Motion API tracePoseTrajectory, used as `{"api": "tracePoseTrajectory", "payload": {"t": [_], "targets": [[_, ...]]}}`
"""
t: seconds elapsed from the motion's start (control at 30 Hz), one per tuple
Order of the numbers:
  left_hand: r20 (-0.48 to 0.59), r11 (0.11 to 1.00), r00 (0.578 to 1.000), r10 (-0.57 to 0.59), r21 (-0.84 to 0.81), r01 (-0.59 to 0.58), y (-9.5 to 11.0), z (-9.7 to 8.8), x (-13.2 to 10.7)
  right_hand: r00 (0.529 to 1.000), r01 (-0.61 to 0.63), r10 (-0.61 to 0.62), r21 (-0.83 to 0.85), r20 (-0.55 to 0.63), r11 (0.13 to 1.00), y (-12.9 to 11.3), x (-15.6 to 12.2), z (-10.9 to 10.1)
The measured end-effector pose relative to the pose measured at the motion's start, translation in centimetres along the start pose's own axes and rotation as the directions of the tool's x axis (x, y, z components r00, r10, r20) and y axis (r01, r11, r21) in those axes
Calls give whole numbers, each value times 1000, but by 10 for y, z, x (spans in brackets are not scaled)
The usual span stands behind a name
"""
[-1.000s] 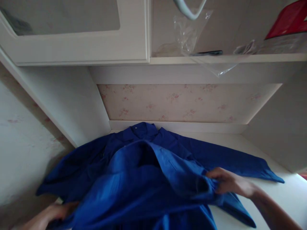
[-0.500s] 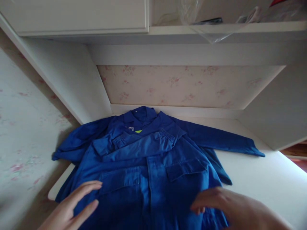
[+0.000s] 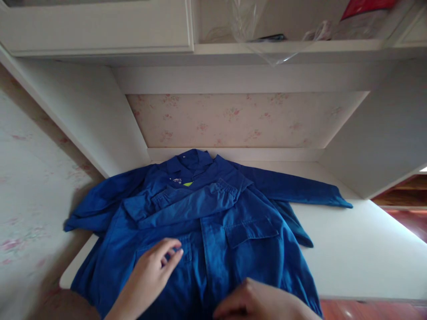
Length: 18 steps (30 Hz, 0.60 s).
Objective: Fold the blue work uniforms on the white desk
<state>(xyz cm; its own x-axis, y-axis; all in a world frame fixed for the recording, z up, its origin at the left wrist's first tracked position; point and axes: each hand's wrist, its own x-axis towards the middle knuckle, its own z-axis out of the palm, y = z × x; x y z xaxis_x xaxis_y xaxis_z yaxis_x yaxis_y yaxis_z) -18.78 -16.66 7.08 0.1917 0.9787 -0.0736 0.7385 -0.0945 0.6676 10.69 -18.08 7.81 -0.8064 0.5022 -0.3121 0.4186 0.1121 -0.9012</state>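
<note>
A blue work jacket (image 3: pixel 213 253) with chest pocket flaps and a front placket lies on the white desk top. A sleeve with a gathered elastic cuff (image 3: pixel 228 189) is folded across it. Behind this shows more blue cloth with a collar (image 3: pixel 191 162), a white logo and a lime-green patch, its long sleeves spread to both sides. My left hand (image 3: pixel 156 262) is over the left pocket flap, fingers curled, with a small gap between thumb and forefinger and nothing seen in it. My right hand (image 3: pixel 256 302) is low over the jacket front; its bent fingers are partly hidden at the lower edge.
The white desk top (image 3: pixel 360 249) extends to the right, with reddish flooring (image 3: pixel 367 311) beyond its front edge. A patterned wall (image 3: pixel 26 186) stands close on the left. Overhead, a shelf (image 3: pixel 213 49) holds a clear plastic bag (image 3: pixel 247 26) that hangs over its edge.
My left hand has moved right and slightly up over the pocket, its thumb and fingers drawing closer. My right hand has moved left and down toward the placket. The view has shifted right.
</note>
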Motion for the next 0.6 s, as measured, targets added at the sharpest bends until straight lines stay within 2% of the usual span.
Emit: {"api": "tracePoseTrajectory", "payload": {"t": [0.03, 0.07, 0.1, 0.17, 0.2, 0.23, 0.27, 0.37, 0.5, 0.53, 0.6], "targets": [[-182, 996, 982, 43, 79, -28, -11, -3, 16, 993, -12, 19, 61, -117, 998, 4, 8, -10], [-314, 985, 943, 107, 164, -56, -22, -3, 34, 962, -32, 65, 127, -266, 991, 10, 19, -21], [-392, 972, 908, 150, 227, -62, -33, -2, 51, 899, -55, 129, 185, -417, 981, 17, 31, -33], [-438, 960, 881, 179, 273, -60, -51, 5, 80, 734, -95, 239, 252, -636, 963, 36, 56, -57], [-431, 960, 885, 177, 273, -59, -58, 9, 91, 666, -108, 266, 263, -697, 959, 46, 68, -68], [-415, 962, 893, 174, 266, -63, -62, 13, 99, 623, -115, 275, 262, -732, 958, 55, 79, -78], [-399, 963, 900, 174, 259, -71, -66, 16, 105, 605, -116, 272, 254, -749, 960, 62, 88, -87], [-374, 973, 912, 168, 213, -91, -71, 22, 108, 593, -101, 233, 216, -771, 971, 73, 108, -103], [-403, 990, 906, 131, 93, -102, -76, 22, 97, 542, 44, -37, -16, -839, 999, 67, 128, -112], [-412, 993, 904, 117, 61, -101, -77, 22, 94, 556, 64, -107, -85, -824, 994, 64, 133, -113], [-423, 995, 902, 85, -2, -95, -78, 18, 89, 634, 36, -176, -199, -753, 979, 59, 146, -117]]}}
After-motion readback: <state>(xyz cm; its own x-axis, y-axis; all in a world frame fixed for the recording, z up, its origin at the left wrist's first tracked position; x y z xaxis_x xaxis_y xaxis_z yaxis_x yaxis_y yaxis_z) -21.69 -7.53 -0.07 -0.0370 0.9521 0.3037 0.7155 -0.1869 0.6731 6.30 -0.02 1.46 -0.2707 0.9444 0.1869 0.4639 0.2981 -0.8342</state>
